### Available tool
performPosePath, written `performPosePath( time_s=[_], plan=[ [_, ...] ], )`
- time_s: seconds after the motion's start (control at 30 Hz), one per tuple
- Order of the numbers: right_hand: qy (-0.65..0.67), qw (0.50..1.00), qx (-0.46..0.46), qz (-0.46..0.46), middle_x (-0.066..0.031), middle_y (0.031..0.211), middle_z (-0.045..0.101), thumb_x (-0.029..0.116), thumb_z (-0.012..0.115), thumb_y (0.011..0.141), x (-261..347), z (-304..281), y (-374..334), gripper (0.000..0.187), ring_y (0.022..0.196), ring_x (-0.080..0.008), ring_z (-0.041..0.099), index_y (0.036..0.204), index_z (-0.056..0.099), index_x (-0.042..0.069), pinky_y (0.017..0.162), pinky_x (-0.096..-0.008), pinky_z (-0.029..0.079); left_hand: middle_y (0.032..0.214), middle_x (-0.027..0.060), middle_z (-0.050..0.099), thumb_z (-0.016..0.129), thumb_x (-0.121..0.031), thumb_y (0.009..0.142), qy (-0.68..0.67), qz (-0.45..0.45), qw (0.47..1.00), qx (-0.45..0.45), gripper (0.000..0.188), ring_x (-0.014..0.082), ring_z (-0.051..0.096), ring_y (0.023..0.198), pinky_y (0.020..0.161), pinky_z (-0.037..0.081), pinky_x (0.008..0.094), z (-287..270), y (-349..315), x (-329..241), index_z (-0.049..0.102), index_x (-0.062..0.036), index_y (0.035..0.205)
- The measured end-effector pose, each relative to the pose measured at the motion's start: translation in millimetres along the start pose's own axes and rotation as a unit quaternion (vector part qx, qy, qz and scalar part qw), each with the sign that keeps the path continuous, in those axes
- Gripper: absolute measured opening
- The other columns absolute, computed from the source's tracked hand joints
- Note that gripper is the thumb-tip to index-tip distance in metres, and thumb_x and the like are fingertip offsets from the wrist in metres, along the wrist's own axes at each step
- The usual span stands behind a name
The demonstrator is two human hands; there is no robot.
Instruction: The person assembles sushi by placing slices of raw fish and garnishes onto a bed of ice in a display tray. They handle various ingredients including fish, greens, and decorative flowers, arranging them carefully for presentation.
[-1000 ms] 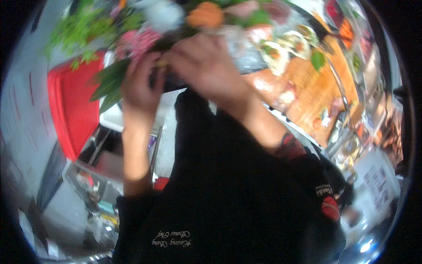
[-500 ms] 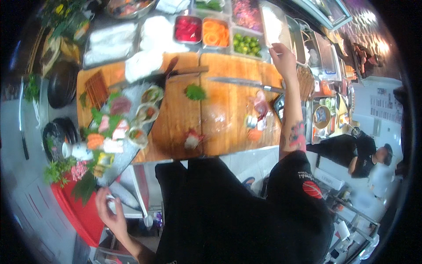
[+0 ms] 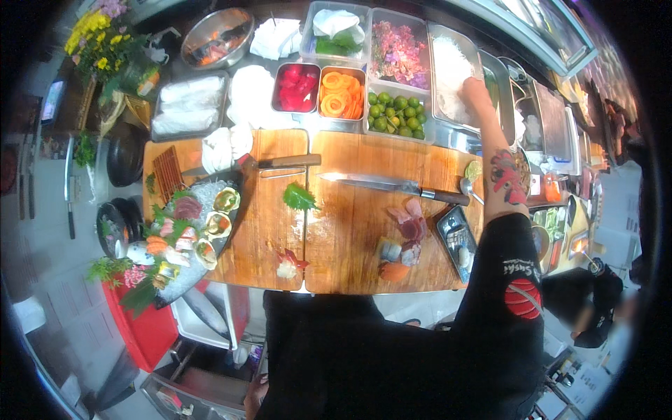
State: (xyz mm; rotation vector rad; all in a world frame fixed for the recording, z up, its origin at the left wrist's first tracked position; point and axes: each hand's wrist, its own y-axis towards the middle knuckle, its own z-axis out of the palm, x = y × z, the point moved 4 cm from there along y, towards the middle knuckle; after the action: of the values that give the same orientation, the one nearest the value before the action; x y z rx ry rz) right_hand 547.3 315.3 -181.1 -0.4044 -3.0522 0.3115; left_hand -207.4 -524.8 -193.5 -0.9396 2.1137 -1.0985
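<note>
My right hand (image 3: 476, 94) is down in a steel tray (image 3: 435, 47) of fine white shreds, which look like shredded radish (image 3: 451, 64), at the back right. Its fingers look curled into the shreds, with the tips hidden. Low beside my body shows part of my left hand (image 3: 257, 392); its fingers are mostly hidden. On the board's left lies a long dark platter of sashimi (image 3: 187, 241) with leaves, shells and flowers. A green leaf (image 3: 299, 197) rests mid-board, and several fish slices (image 3: 409, 224) lie further right.
A long knife (image 3: 371, 183) lies across the wooden board (image 3: 343, 259), with a wooden-handled knife (image 3: 290, 161) left of it. Behind stand containers of limes (image 3: 397, 115), orange curls (image 3: 341, 96) and pink slices (image 3: 297, 87). A small dark dish (image 3: 455, 245) sits right. A red lid (image 3: 143, 336) leans lower left.
My right hand has moved from the tray's edge down into the white shreds. My left hand has dropped from near the platter's lower end to beside my body. The view has tilted.
</note>
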Motion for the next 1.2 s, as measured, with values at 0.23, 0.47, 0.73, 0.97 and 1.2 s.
performPosePath(
  time_s=[0.23,0.47,0.73,0.97,1.2],
  plan=[
    [0.193,0.974,-0.122,-0.015,-0.0237,0.108,0.074,0.019,0.067,0.085,-34,-57,-40,0.036,0.107,-0.041,0.07,0.118,0.075,0.006,0.097,-0.0471,0.054,0.105,0.0154,0.076,0.064,-0.019,0.097,0.005,0.04,0.999,-0.035,0.035,0.0304,0.072,0.102,0.089,0.055,0.0402,-40,92,-73,0.068,-0.0042,0.128],
    [0.277,0.946,-0.166,-0.025,-0.0161,0.095,0.077,0.029,0.075,0.084,-47,-55,-53,0.034,0.092,-0.0304,0.074,0.111,0.077,0.008,0.084,-0.0401,0.056,0.117,0.0127,0.072,0.068,-0.017,0.098,-0.159,0.227,0.955,-0.108,0.042,0.0181,0.069,0.101,0.084,0.056,0.0335,-105,91,-171,0.061,0.0001,0.136],
    [0.325,0.933,-0.133,-0.082,-0.0101,0.091,0.075,0.03,0.064,0.099,-79,-36,-80,0.032,0.082,-0.0183,0.07,0.114,0.073,0.003,0.074,-0.0338,0.056,0.111,0.0178,0.075,0.075,-0.039,0.088,-0.091,0.084,0.992,0.008,0.06,0.032,0.072,0.102,0.096,0.055,0.0424,-32,117,14,0.064,-0.0048,0.136],
    [0.567,0.802,-0.185,-0.025,-0.0151,0.115,0.071,0.027,0.072,0.099,-79,-74,-101,0.047,0.102,-0.0235,0.068,0.13,0.063,-0.007,0.089,-0.0361,0.058,0.116,0.0191,0.074,0.074,-0.038,0.088,-0.127,-0.021,0.991,-0.023,0.056,0.0342,0.071,0.107,0.099,0.055,0.0417,23,67,110,0.066,-0.0082,0.135],
    [0.598,0.757,-0.204,-0.169,-0.0153,0.117,0.07,0.025,0.071,0.099,65,-168,-247,0.043,0.106,-0.0237,0.066,0.129,0.062,-0.006,0.092,-0.0361,0.055,0.124,0.0148,0.069,0.071,-0.013,0.093,-0.229,0.295,0.902,-0.217,0.042,0.0255,0.069,0.113,0.1,0.054,0.0373,-122,18,-80,0.064,-0.0049,0.134]
  ],
)
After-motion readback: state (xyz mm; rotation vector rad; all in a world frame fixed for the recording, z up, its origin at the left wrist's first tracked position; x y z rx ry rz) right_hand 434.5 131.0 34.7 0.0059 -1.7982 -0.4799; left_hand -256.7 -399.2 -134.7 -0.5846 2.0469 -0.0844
